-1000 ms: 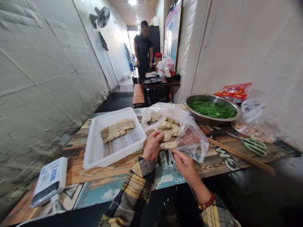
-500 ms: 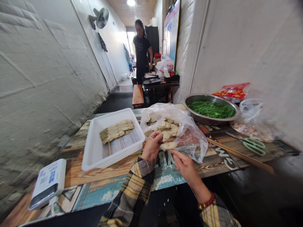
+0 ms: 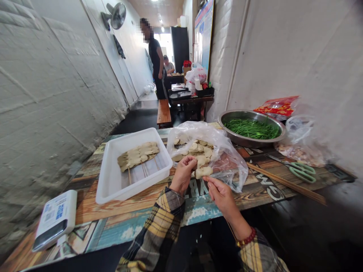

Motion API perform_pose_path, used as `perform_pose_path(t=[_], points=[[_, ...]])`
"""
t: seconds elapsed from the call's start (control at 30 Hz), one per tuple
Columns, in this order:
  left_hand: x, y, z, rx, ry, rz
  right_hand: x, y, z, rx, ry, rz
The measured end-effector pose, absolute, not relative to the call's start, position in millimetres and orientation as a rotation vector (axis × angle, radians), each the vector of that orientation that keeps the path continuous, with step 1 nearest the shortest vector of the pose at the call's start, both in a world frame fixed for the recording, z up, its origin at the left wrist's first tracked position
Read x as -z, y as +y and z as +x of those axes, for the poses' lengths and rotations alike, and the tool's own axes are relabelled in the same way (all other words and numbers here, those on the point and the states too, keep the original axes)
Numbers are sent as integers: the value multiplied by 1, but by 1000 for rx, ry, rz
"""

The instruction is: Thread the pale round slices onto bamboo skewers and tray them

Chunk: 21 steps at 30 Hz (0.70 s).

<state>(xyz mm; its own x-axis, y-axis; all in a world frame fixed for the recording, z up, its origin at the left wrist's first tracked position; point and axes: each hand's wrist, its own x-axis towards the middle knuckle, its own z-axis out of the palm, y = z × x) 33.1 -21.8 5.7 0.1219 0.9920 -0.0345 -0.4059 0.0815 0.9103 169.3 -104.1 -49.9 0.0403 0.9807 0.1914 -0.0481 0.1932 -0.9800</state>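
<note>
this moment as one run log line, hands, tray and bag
left hand: at pale slice | right hand: holding skewer | white tray: skewered slices inside | plastic bag: loose slices

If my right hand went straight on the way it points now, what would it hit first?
Your right hand would first meet the pale slice just ahead of it, then probably your left hand, though depth is hard to judge here.
</note>
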Motion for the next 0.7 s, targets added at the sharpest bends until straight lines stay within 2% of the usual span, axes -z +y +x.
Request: perform_pose_path(t=[0.7], points=[[-8,-20,33,-1255,893,934,41,-106,169,-1118,-1177,-1134]])
